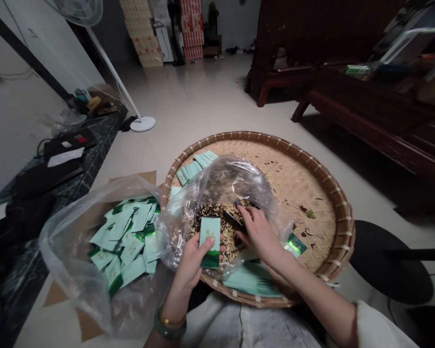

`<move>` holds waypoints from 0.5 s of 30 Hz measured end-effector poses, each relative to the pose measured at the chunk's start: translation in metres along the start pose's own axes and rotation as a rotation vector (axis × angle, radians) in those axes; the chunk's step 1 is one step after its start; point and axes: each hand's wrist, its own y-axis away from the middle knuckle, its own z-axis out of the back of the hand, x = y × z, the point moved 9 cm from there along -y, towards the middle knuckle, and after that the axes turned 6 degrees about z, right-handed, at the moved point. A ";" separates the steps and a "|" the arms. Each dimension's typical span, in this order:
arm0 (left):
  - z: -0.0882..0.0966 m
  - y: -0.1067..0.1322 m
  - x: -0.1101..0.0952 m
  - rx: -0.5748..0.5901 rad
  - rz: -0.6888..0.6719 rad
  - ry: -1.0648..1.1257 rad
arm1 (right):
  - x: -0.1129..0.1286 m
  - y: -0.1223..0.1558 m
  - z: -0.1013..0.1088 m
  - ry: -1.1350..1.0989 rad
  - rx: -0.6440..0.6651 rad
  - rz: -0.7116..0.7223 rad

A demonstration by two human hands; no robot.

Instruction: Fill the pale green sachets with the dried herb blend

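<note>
My left hand (pixel 200 255) grips a light-green packet (pixel 210 232) with a dark-green lower band, thumb across its front. My right hand (pixel 258 231) is closed on a slim black tool (pixel 233 220), dipped into the loose mix; whether it is tongs or a scoop I cannot tell. The mix of dark and pale dried bits (pixel 205 210) lies in a clear plastic bag (pixel 223 176). That bag rests open on a round woven bamboo tray (pixel 308 179). More flat green packets (pixel 252 279) lie at the tray's near edge, below my right wrist.
Left of the tray, a large clear bag (pixel 67 256) holds many green packets (pixel 130 237). Stacked packets (pixel 190 171) lie at the tray's far left. A white fan stand (pixel 142 124), dark wooden furniture (pixel 362 111) and a round black base (pixel 387 261) stand around.
</note>
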 end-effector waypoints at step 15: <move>-0.003 0.002 -0.001 0.015 0.026 0.020 | -0.039 0.007 -0.002 -0.613 0.252 -0.200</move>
